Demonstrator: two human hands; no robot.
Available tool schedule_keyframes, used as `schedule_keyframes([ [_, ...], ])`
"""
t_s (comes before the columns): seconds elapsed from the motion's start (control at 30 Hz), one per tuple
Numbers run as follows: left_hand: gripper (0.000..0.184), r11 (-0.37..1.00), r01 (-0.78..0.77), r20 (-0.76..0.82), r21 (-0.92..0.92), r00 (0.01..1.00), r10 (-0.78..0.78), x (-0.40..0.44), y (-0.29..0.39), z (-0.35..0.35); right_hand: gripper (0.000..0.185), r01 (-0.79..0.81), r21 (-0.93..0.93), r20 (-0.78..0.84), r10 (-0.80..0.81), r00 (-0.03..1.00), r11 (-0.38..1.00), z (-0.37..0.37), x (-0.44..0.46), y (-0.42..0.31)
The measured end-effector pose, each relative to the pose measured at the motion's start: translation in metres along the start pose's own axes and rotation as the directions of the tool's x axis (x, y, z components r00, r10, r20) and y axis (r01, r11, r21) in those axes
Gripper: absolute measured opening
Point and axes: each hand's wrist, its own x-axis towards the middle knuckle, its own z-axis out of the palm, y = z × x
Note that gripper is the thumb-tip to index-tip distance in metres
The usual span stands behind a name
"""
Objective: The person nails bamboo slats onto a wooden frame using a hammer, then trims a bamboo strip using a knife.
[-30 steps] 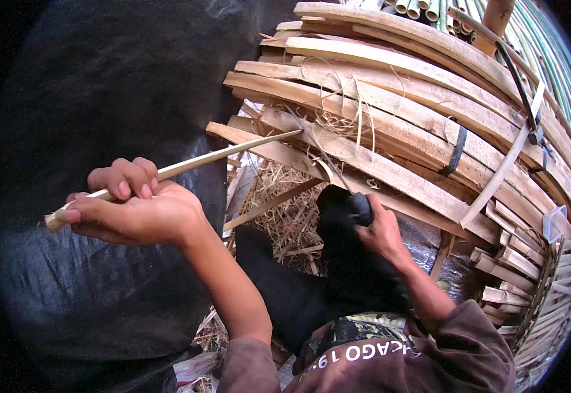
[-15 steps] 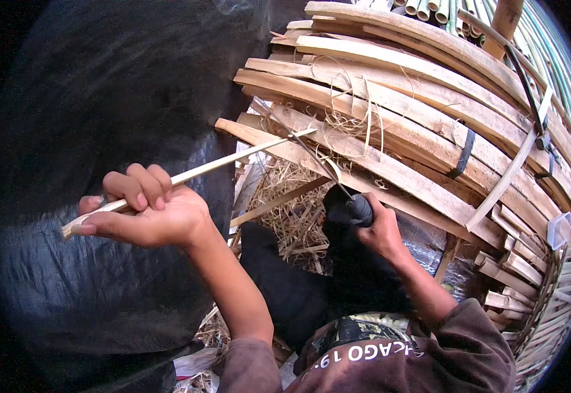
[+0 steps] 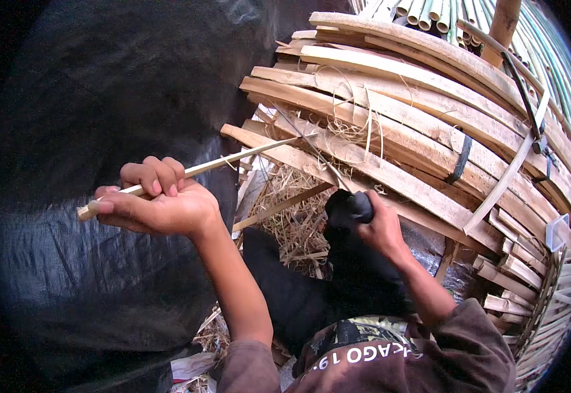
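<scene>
My left hand (image 3: 161,195) is closed around a thin pale bamboo stick (image 3: 243,155), whose frayed near end sticks out past my thumb. A small curl of fibre hangs from the stick partway along. My right hand (image 3: 383,229) grips the dark, thick handle of a knife (image 3: 329,166). The narrow blade slants up and left from the handle and crosses the far end of the stick, over a plank (image 3: 377,167). Whether the edge is cutting into the stick I cannot tell.
Long wooden planks (image 3: 423,108) are layered ahead, with curly shavings (image 3: 351,124) on them. More shavings (image 3: 292,223) cover the ground below. A clear plastic container (image 3: 557,232) and short split pieces (image 3: 511,275) are at right. Bamboo poles (image 3: 429,13) lie behind; black sheeting (image 3: 102,118) hangs left.
My left hand has shifted slightly right and up with the stick, and a fibre curl now shows on it. The knife has stayed across the stick's far end. The view has moved a little.
</scene>
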Motion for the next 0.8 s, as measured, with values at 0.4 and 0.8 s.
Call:
schedule_keyframes([
  [0.4,0.033,0.998,-0.039,0.068,0.059,0.997,0.035,0.007,-0.01,0.01,0.056,0.054,0.218,-0.025,-0.049,0.998,0.975,-0.006,-0.005,-0.022],
  [0.8,0.041,0.992,-0.043,0.033,0.118,0.999,0.039,0.011,-0.013,0.02,0.053,-0.1,-0.112,0.002,0.1,0.995,0.989,0.008,-0.001,0.016],
])
